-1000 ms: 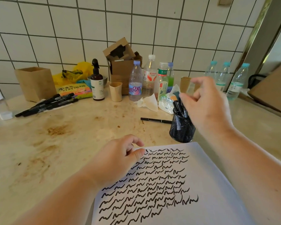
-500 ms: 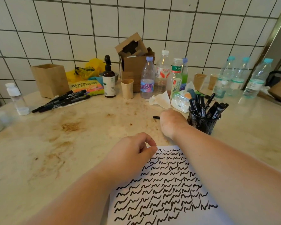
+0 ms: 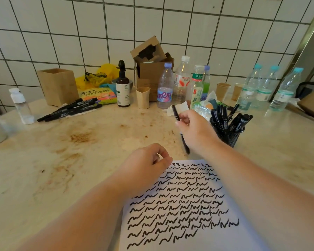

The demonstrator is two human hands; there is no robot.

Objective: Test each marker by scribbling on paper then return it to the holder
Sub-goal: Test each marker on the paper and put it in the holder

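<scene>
Stained counter (image 3: 62,160), right hand (image 3: 194,129) pinches black marker (image 3: 176,115) beside mesh holder (image 3: 227,134), left hand (image 3: 145,167) loosely curled, holding nothing, on scribbled paper's (image 3: 188,205) far-left corner.

— Which marker have you got?
— You hold a slim black marker (image 3: 177,115) steeply tilted above the counter, cap end up, just left of the holder (image 3: 227,134).
— And the holder?
— Black mesh cup, upright, bristling with black markers (image 3: 225,116).
— The paper (image 3: 252,205)?
— It lies flat before you, a white sheet covered in rows of black squiggles.
</scene>
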